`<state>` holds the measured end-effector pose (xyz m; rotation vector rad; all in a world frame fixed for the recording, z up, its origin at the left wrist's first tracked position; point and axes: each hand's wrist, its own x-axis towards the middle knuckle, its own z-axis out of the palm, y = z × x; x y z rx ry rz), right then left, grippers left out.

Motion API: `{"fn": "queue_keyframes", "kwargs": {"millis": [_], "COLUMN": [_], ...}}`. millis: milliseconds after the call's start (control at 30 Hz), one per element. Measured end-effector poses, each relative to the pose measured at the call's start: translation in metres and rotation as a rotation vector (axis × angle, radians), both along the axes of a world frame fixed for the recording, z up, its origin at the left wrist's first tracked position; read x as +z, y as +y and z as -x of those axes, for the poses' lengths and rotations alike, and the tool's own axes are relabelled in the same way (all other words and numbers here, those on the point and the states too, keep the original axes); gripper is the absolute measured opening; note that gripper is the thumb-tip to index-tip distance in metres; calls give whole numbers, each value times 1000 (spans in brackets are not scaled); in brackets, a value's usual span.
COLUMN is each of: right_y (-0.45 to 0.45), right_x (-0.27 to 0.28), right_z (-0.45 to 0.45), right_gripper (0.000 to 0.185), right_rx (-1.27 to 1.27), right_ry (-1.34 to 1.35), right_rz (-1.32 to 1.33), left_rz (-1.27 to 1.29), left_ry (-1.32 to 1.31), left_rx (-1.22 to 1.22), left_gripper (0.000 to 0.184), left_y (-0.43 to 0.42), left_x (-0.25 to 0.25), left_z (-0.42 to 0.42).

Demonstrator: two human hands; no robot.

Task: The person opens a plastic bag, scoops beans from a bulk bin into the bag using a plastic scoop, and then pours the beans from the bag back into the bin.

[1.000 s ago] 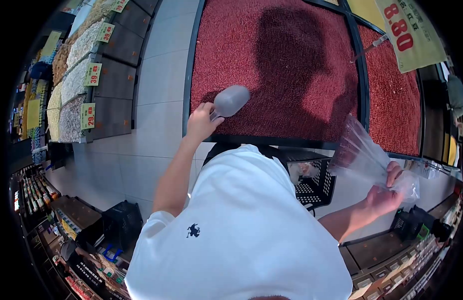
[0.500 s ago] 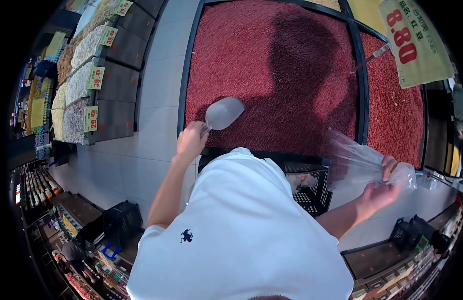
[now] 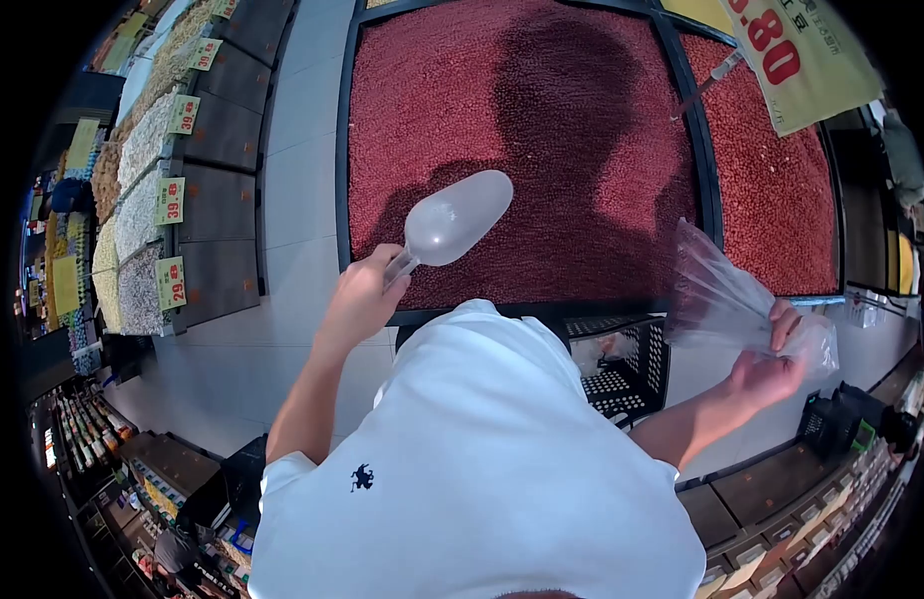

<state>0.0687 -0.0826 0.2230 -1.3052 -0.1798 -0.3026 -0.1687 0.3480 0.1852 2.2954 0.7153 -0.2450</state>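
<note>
My left hand (image 3: 362,299) is closed around the handle of a translucent plastic scoop (image 3: 457,218), which is over the near left part of a bin of small dark red beans (image 3: 422,110). No beans can be made out in the scoop. At the right, the fingers of my right hand (image 3: 771,357) are closed on a clear plastic bag (image 3: 716,290). Its wide end spreads toward the bin's near right corner, and a crumpled part sticks out past my fingers. The bag looks to have nothing in it.
A black basket (image 3: 627,374) with something bagged inside stands between me and the bin. Lighter red beans (image 3: 761,180) fill the neighbouring bin, under a price sign (image 3: 806,65). Across the tiled aisle (image 3: 297,190) is a stand of dried goods (image 3: 148,180).
The scoop has come up closer to me and turned, with its bowl now pointing up and right. My right hand still grips the bag. The view has shifted slightly.
</note>
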Motion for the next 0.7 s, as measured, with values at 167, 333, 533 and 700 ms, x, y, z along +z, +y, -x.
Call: {"fn": "queue_keyframes", "kwargs": {"millis": [167,333,533,700], "right_y": [5,-8,-19,-12], "right_x": [15,20,21,26], "right_z": [19,39,63,64], "right_gripper": [21,24,26,25], "right_rx": [-133,-156,-178,-180], "right_ry": [9,-29,9,39], "right_rz": [-27,-7,-9,-20], "left_rz": [301,786,1304,1643], "left_ry": [-19,120,190,163], "left_rx": [-284,-186,144,355], "left_gripper": [69,67,26,9], "left_y": [-11,-48,-101,-158], "left_x": [-11,-14,-39,-104], "left_z": [-33,-71,-125,-168]}}
